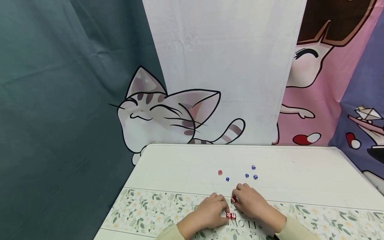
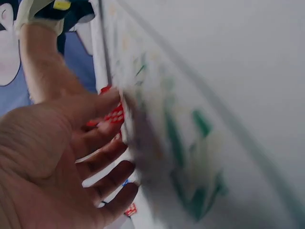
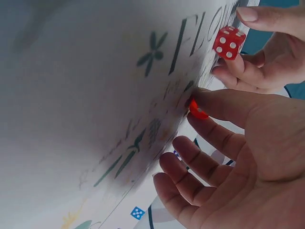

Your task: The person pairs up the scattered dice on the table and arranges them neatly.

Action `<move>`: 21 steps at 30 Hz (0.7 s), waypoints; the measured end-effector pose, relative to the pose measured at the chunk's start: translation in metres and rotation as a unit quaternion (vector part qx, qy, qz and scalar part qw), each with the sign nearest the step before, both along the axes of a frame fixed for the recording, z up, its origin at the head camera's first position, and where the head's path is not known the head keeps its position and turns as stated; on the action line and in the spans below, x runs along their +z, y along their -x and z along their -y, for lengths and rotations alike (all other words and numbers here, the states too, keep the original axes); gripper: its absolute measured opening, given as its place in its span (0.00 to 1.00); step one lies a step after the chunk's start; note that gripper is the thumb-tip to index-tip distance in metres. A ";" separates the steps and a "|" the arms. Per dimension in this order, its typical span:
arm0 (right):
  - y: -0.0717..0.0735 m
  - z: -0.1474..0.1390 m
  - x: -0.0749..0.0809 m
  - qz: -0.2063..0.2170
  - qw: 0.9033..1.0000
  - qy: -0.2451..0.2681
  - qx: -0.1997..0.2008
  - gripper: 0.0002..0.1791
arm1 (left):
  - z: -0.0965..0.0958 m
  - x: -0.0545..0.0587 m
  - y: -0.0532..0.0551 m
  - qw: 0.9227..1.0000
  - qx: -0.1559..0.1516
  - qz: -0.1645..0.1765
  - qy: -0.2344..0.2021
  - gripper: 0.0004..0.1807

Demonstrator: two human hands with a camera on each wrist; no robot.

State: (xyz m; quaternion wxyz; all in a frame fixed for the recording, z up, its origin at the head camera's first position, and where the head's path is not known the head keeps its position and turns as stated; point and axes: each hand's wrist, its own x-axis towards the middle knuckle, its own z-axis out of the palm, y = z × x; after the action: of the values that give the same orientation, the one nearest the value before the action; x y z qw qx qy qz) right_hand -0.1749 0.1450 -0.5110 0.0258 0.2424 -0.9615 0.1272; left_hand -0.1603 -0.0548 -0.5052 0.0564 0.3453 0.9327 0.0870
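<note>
Two red dice [image 1: 231, 216] with white pips sit side by side on the flowered strip of the table. My left hand [image 1: 211, 210] pinches them between thumb and index finger, its other fingers spread loosely in the left wrist view. Just beyond and to the right, my right hand [image 1: 251, 201] holds another red die [image 1: 233, 200] between thumb and index finger, low over the strip. In the right wrist view that die [image 3: 198, 109] is mostly covered by the fingertips, and a red die [image 3: 229, 42] of the left hand's pair shows above it.
Farther back on the white tabletop [image 1: 168, 166] lie a single red die [image 1: 220, 172], a blue die [image 1: 227, 179] left of centre, and a group of three blue dice [image 1: 255, 177] to the right. Printed cloth [image 1: 222, 50] hangs behind the table's far edge.
</note>
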 end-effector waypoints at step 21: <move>-0.010 0.002 -0.002 0.003 1.000 -0.004 0.024 0.11 | 0.022 0.021 0.106 0.985 0.115 0.050 -0.117 0.12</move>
State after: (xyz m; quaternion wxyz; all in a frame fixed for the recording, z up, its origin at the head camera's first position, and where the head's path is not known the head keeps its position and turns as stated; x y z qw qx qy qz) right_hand -0.1647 0.1428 -0.5126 0.0192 0.2649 -0.9560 0.1243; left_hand -0.2659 -0.0766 -0.4842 0.0521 0.2351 0.9457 0.2183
